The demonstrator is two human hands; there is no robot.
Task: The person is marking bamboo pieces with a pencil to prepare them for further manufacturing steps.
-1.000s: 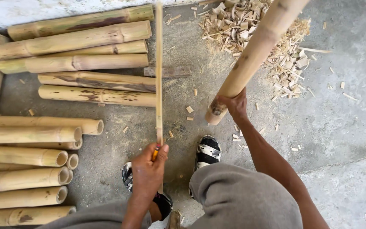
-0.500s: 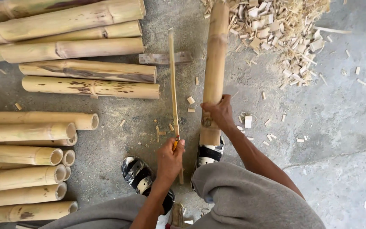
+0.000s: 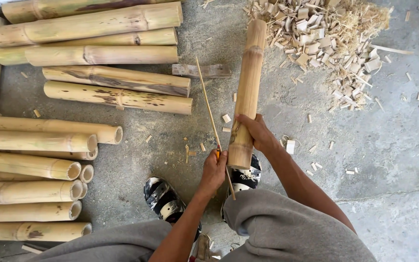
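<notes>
My right hand (image 3: 255,132) grips a thick bamboo pole (image 3: 248,87) near its lower end; the pole lies on the concrete floor, its near end by my right shoe (image 3: 246,178). My left hand (image 3: 214,170) is closed around a thin bamboo stick (image 3: 208,106), which runs alongside the pole on its left. An orange marker or pencil tip shows at my left fingers. My left shoe (image 3: 163,199) is below the left hand.
Several cut bamboo poles (image 3: 117,97) lie at top left, and a stack with open ends (image 3: 35,170) sits on the left. A pile of bamboo chips and shavings (image 3: 326,34) is at top right. A flat wood piece (image 3: 202,71) lies near the stick's tip.
The thick pole has swung down from raised to lying on the floor near my shoe. The thin stick has tilted and now lies next to the pole.
</notes>
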